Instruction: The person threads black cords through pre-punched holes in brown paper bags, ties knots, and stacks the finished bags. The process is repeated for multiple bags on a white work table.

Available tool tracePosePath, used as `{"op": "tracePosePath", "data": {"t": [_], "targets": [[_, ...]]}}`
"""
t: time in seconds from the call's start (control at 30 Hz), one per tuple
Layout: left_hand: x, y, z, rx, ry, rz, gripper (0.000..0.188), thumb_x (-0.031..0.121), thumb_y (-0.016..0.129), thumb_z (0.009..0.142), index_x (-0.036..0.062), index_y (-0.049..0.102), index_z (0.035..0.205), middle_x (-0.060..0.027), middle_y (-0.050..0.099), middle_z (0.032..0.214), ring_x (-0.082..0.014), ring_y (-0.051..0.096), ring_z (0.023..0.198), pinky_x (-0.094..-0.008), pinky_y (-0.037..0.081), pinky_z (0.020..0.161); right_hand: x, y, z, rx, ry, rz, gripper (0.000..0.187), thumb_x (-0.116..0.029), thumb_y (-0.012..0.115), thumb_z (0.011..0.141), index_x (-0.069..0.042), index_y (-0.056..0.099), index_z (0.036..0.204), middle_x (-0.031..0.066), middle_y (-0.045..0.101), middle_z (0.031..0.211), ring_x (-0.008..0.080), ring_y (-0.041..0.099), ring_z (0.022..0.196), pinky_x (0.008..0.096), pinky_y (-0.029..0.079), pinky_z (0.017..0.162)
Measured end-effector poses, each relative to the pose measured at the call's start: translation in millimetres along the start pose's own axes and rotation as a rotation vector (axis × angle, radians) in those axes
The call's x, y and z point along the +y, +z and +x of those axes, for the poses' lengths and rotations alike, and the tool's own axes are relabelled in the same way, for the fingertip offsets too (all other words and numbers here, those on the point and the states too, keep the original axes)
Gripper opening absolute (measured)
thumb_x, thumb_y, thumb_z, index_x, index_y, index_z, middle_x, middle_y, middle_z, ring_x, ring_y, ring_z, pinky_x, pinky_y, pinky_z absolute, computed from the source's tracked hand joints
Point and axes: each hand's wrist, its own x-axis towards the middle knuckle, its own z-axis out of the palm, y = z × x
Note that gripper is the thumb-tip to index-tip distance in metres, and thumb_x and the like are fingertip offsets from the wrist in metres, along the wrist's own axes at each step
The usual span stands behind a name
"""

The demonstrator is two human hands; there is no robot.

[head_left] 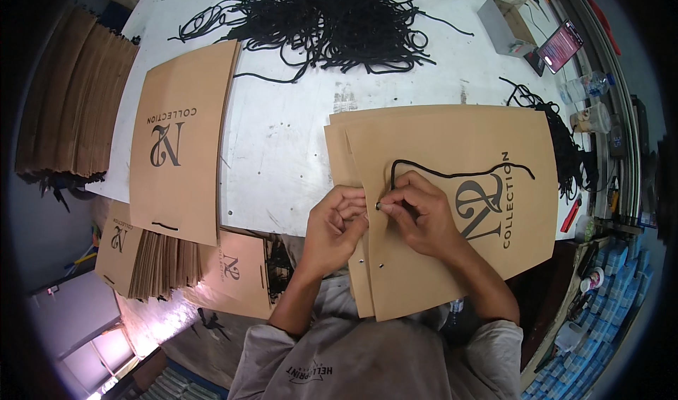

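A flat brown paper bag with dark print lies in front of me, its punched edge facing left. My right hand pinches the tip of a black cord at a punched hole in that edge. The rest of the cord trails across the bag to the right. My left hand is closed on the bag's left edge, with some fingertips hidden behind the paper. Below the hands, another hole shows in the same edge. More brown bags lie underneath.
A heap of black cords covers the far table; more cords hang at the right. Flat bags are stacked at left, beside tall bag piles. A phone leans near a grey box. A red-handled tool lies at the right edge.
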Motion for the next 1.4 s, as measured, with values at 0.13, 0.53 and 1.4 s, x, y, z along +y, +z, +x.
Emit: {"op": "tracePosePath", "data": {"t": [0.13,0.53,1.4], "targets": [[-2.4,-1.5,1.3,0.006,-0.009,-0.015,0.033,-0.016,0.057,0.092,-0.0056,0.055,0.124,-0.0123,0.068,0.117,-0.0146,0.068,0.106,-0.0251,0.053,0.090,-8.3,16.4,-6.1,0.138,-0.101,-0.190,0.010,0.006,0.067,0.087,0.001,0.065,0.096,0.0138,0.058,0.097,0.0275,0.063,0.075,0.0353,0.050,0.063],[-4.1,-0.8,4.2,0.041,-0.018,-0.012,0.032,-0.014,0.058,0.094,-0.0054,0.056,0.125,-0.0154,0.068,0.116,-0.0158,0.070,0.101,-0.0261,0.057,0.081,-3.3,9.2,-3.4,0.027,-0.086,-0.119,0.006,0.004,0.062,0.091,0.002,0.062,0.097,0.0162,0.055,0.097,0.0322,0.060,0.079,0.0383,0.050,0.069],[-12.4,2.0,1.8,0.013,0.060,0.042,0.035,-0.014,0.057,0.097,-0.0077,0.055,0.131,-0.0120,0.067,0.118,-0.0146,0.068,0.107,-0.0242,0.055,0.090,-1.0,18.3,-13.7,0.143,-0.213,-0.400,0.010,0.001,0.066,0.092,0.003,0.061,0.100,0.0196,0.056,0.107,0.0333,0.066,0.085,0.0399,0.056,0.072]]}}
